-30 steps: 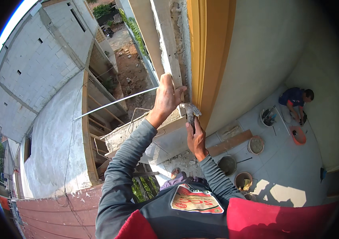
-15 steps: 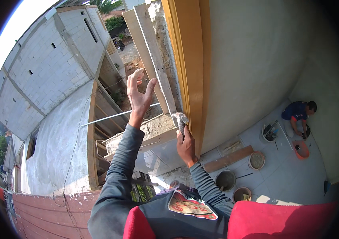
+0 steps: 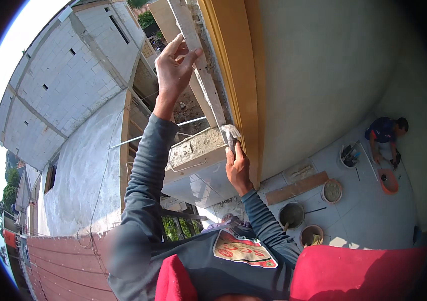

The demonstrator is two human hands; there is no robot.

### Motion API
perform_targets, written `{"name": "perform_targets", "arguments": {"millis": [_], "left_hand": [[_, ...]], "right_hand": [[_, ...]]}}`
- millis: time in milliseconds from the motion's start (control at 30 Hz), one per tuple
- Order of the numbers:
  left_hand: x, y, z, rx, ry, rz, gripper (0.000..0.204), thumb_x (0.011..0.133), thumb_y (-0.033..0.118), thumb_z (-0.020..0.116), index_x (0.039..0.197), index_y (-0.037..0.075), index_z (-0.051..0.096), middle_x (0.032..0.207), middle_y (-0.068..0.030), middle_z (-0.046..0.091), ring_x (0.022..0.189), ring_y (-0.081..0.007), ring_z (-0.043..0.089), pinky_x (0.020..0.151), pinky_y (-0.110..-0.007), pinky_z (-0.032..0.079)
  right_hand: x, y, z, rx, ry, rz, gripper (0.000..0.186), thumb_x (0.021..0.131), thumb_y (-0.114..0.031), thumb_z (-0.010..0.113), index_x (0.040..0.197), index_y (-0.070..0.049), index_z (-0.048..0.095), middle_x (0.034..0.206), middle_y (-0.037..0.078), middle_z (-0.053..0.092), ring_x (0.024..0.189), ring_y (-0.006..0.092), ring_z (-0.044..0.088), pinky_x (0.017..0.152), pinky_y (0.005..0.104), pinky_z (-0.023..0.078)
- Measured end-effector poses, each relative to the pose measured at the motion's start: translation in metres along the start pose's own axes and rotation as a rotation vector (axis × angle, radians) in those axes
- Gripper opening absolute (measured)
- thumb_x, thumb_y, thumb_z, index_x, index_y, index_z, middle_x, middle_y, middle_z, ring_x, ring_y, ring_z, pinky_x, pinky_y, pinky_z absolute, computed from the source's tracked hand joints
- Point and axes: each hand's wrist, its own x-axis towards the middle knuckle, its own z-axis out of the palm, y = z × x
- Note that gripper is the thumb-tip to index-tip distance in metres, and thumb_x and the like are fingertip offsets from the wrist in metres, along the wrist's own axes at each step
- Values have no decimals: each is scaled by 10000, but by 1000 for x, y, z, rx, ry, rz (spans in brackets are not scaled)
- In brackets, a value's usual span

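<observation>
My left hand (image 3: 173,70) is raised against a long pale wooden board (image 3: 206,88) beside the yellow-brown frame. Its thumb lies on the board's face, and its curled fingers are at the board's left edge. Lower down, my right hand (image 3: 238,169) is wrapped around the dark handle of a short hand tool (image 3: 231,132). The tool has a pale, mortar-smeared head, held near the foot of the board; its exact kind is unclear. Rough mortar (image 3: 216,65) fills the strip between board and frame.
A mortar-topped ledge (image 3: 193,151) juts out below the board. On the tiled floor at right stand buckets (image 3: 292,214), a tub of mortar (image 3: 332,190) and a brown plank (image 3: 297,188). Another person (image 3: 385,138) crouches by an orange basin (image 3: 388,181). A thin pale rod (image 3: 163,131) crosses the gap outside.
My left hand has moved up and right from open air onto the board, fingers curling in. My right hand and tool have risen slightly in view, which has shifted a little.
</observation>
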Motion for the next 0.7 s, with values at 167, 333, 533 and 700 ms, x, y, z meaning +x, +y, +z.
{"name": "perform_targets", "arguments": {"millis": [167, 333, 533, 700], "left_hand": [[-2, -9, -5, -51, 7, -1, 558, 849, 144, 792, 1313, -67, 566, 999, -91, 708, 909, -133, 669, 831, -297, 548], [1, -12, -5, -184, -37, 6, 532, 851, 137, 796, 1287, -66, 570, 993, -91, 707, 890, -134, 674, 826, -289, 552], [5, -9, -11, -159, -77, 26, 496, 857, 128, 788, 1271, -53, 583, 976, -84, 709, 875, -137, 683, 818, -286, 564], [3, -10, -17, -162, -64, 18, 511, 846, 151, 803, 1268, -42, 590, 964, -78, 709, 874, -140, 686, 817, -286, 570]], "right_hand": [[-1, 5, 0, -24, -78, 35, 455, 995, -238, 558, 1282, 113, 520, 1148, 362, 606, 1044, 505, 605, 864, 487, 514], [0, 2, -5, -31, -66, 11, 454, 996, -248, 555, 1283, 103, 528, 1155, 360, 607, 1050, 503, 604, 869, 490, 512], [3, 0, -7, -6, -94, 60, 439, 993, -242, 557, 1264, 103, 547, 1138, 357, 614, 1041, 501, 608, 864, 496, 511], [-1, -1, -8, -31, -57, 13, 436, 993, -245, 559, 1245, 111, 557, 1129, 358, 617, 1031, 498, 613, 854, 490, 513]]}}
